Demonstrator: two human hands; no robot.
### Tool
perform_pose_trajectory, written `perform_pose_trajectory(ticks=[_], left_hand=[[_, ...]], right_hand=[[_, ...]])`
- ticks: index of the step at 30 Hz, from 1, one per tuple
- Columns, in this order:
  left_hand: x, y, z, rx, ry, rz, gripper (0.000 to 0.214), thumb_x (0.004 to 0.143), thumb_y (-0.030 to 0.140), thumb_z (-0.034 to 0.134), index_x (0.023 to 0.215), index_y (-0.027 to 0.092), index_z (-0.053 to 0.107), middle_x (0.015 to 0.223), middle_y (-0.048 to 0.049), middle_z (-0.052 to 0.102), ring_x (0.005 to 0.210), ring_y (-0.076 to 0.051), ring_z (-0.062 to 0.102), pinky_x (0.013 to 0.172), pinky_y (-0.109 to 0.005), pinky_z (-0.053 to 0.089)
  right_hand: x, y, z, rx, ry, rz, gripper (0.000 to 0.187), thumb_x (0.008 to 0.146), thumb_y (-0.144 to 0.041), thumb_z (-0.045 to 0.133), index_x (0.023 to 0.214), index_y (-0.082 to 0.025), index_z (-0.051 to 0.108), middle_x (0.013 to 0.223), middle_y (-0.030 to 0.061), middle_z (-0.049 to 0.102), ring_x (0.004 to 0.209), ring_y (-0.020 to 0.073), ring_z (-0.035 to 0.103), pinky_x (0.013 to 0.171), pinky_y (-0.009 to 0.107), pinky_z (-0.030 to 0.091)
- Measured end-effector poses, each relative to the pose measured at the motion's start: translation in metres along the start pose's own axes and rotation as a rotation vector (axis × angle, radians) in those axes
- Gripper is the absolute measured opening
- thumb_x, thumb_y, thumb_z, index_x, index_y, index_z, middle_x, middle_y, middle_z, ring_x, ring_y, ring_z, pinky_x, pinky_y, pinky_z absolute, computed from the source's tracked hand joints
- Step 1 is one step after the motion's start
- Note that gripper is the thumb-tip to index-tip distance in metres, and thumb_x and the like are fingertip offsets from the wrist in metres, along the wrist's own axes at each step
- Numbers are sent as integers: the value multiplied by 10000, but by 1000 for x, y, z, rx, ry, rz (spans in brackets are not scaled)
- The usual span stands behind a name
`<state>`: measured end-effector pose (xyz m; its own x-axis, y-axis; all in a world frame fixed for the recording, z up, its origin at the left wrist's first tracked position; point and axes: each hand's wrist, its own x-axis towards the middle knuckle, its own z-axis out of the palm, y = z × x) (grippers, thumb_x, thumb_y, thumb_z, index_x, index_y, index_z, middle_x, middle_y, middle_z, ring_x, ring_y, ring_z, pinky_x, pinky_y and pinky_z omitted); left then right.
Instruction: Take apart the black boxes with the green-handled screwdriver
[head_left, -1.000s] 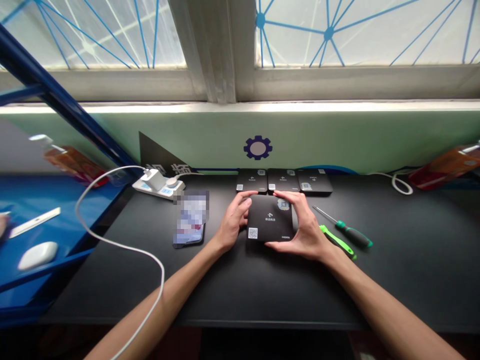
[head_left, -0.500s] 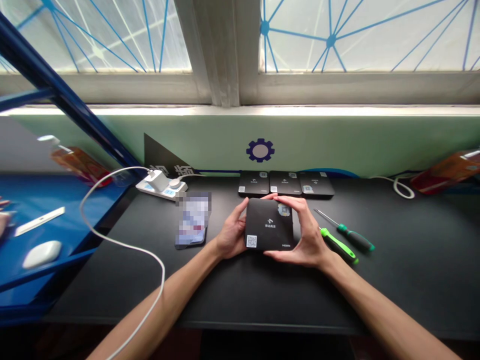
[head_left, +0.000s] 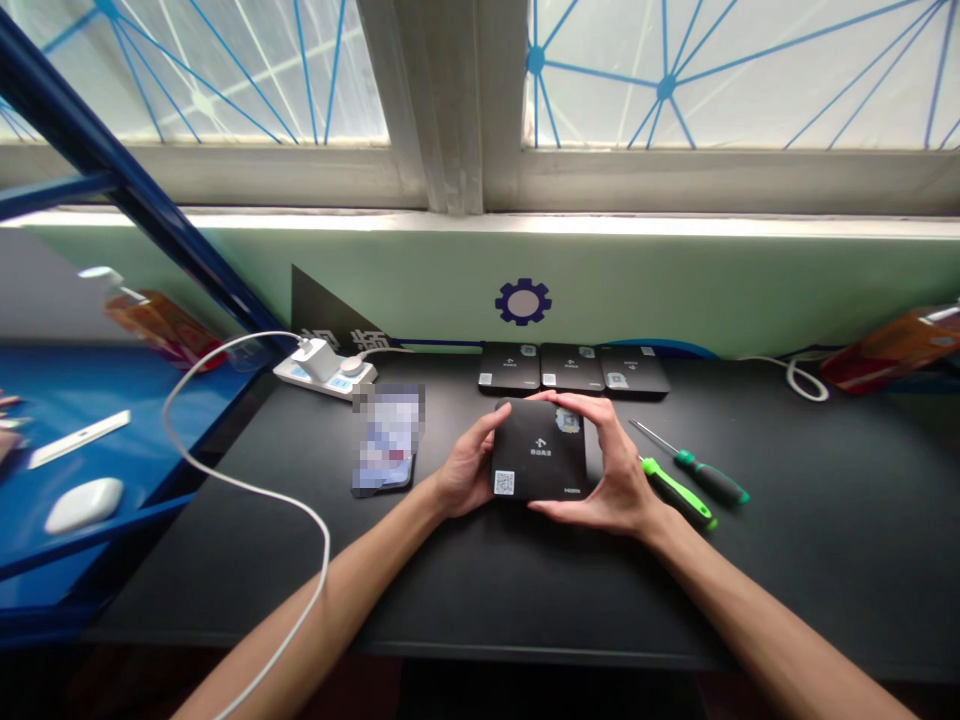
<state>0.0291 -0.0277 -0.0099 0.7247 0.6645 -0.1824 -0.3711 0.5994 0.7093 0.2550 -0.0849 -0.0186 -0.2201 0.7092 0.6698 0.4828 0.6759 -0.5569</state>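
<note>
A flat black set-top box [head_left: 538, 465] with a QR label, a silvery sticker and an HDMI mark faces up between my hands. My left hand [head_left: 471, 468] grips its left side, thumb on the top near the far corner and the other fingers hidden beneath. My right hand [head_left: 616, 470] spans the right side, with fingers on the far edge and thumb along the near edge. Just right of that hand lie a bright green and black screwdriver [head_left: 679, 492] and a dark green screwdriver [head_left: 711, 478]. Behind the held box, three similar black boxes [head_left: 572, 368] stand in a row.
Left of my hands rests a phone [head_left: 388, 440] with a blurred screen. A white power strip [head_left: 326, 372] with a charger sits behind it; its white cable [head_left: 247, 487] loops over my left forearm. Orange bottles [head_left: 892, 350] stand at both sides. A person's hand [head_left: 9, 430] shows far left.
My left thumb has slid from the box's left edge onto its top surface. The box and my right hand stay almost in place; the view has shifted slightly.
</note>
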Motion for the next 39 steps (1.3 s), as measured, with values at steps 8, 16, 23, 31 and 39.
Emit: perform_pose_trajectory(ticks=[8,16,23,31,39], left_hand=[[1,5,1,24,-5,85,674,1095,564,641,1656,190,625,1397,-165,809,1231,-361,786,1139,-442,566],[1,1,-7,-24,-4,-55,770,1023,757,659,1467,139,776,1234,-182,860,1189,-409,806,1141,-492,568],[-1,-3,-9,-58,-32,-163,859,1058,813,530,1377,65,805,1196,-214,862,1192,-398,809,1184,-483,550],[2,-4,-5,-147,-33,-103,819,1096,766,492,1460,81,757,1234,-228,852,1178,-400,819,1158,-513,579],[2,3,-8,-222,-226,-100,1023,1052,900,337,1602,88,627,1376,-300,785,1275,-503,770,1034,-656,614]], right_hand=[[-2,0,0,-17,4,4,1180,722,-402,1069,1695,-304,408,1583,179,600,1456,434,601,1216,657,556],[-2,-2,-1,-26,18,-14,1175,738,-420,1064,1706,-297,408,1574,193,602,1466,444,598,1226,683,553],[-3,-1,0,-21,17,-22,1192,727,-424,1070,1710,-297,407,1579,196,598,1478,450,588,1230,689,547],[4,-9,-1,-21,-96,26,1181,802,-512,1021,1744,-302,339,1698,202,474,1579,449,483,1279,672,484],[-24,-11,-44,-579,9,304,233,1092,-422,695,1275,-285,736,1345,137,725,1231,421,634,1025,610,482]])
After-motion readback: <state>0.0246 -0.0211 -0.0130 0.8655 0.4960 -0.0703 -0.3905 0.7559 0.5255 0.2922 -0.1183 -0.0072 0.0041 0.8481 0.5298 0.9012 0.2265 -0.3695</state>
